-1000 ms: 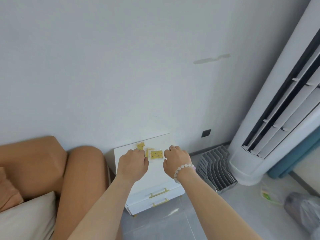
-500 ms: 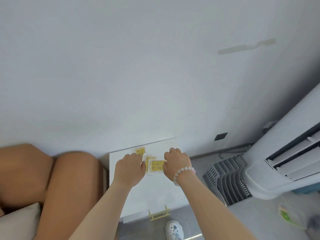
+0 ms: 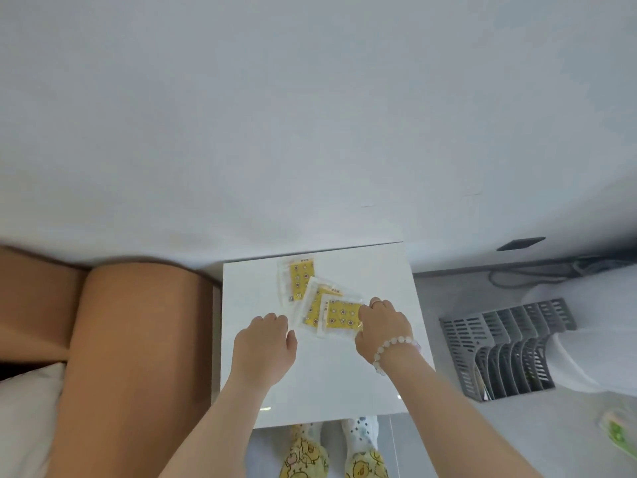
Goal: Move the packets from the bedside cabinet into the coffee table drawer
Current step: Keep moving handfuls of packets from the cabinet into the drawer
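Note:
Three clear packets with yellow duck prints lie fanned on the white bedside cabinet top [image 3: 327,377]. The far packet [image 3: 300,280] lies alone near the wall; the middle packet [image 3: 311,305] is overlapped by the near packet [image 3: 339,316]. My right hand [image 3: 384,324], with a bead bracelet, pinches the right edge of the near packet, fingers over it and thumb at its lower corner. My left hand [image 3: 265,343] hovers just left of the packets with fingers loosely curled down, holding nothing I can see. Its fingertips are hidden.
A tan padded headboard [image 3: 131,339] and a pale pillow [image 3: 24,412] flank the cabinet on the left. A grey slotted rack [image 3: 499,350] leans by the white standing air conditioner base [image 3: 593,339] on the right. My duck-print slippers [image 3: 303,457] show below the cabinet's front edge.
The view has tilted down and come closer over the cabinet. The packets now lie spread flat; my left hand has drawn back off them while my right stays on the near packet.

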